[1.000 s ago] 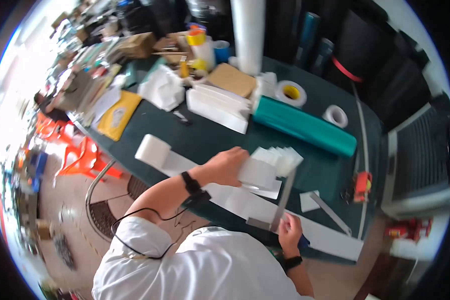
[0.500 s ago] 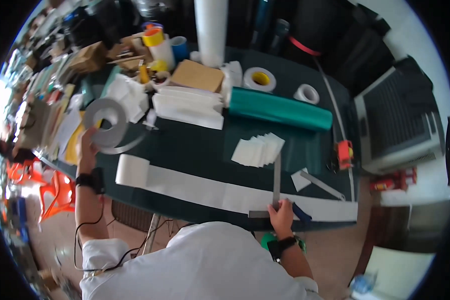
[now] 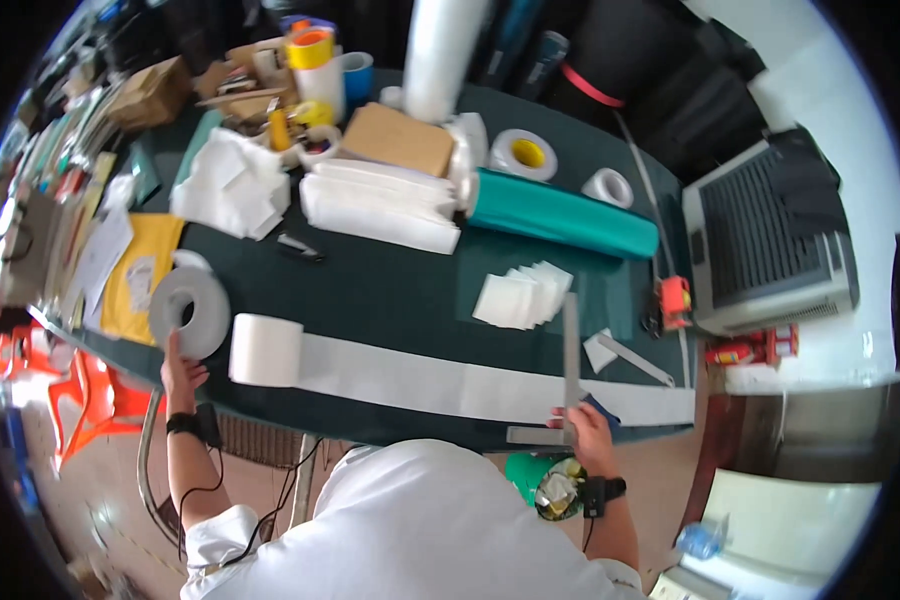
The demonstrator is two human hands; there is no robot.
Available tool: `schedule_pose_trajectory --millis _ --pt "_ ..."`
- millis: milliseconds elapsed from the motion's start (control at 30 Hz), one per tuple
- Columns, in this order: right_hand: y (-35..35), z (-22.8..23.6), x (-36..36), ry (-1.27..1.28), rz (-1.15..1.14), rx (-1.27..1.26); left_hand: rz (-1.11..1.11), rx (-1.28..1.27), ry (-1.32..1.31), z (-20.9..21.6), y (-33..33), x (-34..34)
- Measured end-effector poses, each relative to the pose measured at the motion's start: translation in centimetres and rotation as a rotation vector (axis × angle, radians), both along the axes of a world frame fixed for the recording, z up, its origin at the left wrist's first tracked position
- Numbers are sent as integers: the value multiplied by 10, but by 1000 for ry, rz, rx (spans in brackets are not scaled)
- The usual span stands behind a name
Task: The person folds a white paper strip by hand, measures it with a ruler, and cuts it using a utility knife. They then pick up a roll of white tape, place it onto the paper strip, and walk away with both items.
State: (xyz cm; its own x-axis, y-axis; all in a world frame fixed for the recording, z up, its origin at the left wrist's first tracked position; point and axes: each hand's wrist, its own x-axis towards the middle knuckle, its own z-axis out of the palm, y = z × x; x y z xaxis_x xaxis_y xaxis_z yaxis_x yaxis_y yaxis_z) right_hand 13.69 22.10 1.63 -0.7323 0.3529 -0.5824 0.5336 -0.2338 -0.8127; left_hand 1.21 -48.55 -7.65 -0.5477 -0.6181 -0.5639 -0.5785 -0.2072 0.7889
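- Grey roll of tape (image 3: pixel 189 311) stands on edge at the near left rim of the dark green counter (image 3: pixel 390 290); the left hand (image 3: pixel 180 372) holds it from below, fingers closed on its lower rim, seemingly to keep it upright and off the other things.
- White roll of material (image 3: pixel 266 349) lies just beside the tape, its loose end drawn out as a long white strip (image 3: pixel 450 385) along the counter's near edge.
- Metal square ruler (image 3: pixel 568 370) lies across that strip near its right end, long arm pointing away from the person, probably to mark a straight crossing line.
- Right hand (image 3: pixel 586 428) presses down on the ruler's near corner, fingers bent flat on it, pinning ruler and strip together; whether it also holds a tool, I cannot tell.
- A small stack of white squares (image 3: pixel 522 297) sits just beyond the ruler, near a teal roll (image 3: pixel 560 215).
- Folded white sheets (image 3: pixel 380 205) and a tape ring (image 3: pixel 523 153) lie farther back.
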Motion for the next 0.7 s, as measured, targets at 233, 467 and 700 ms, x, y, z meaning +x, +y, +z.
schedule_pose_trajectory --millis 233,467,700 --pt "-45 -26 -75 219 449 203 -126 -249 -320 45 10 2" --pt "-142 -61 -213 326 1174 335 54 -313 39 73 14 23" --pt "-184 -91 -272 392 887 464 -210 -248 322 114 91 8"
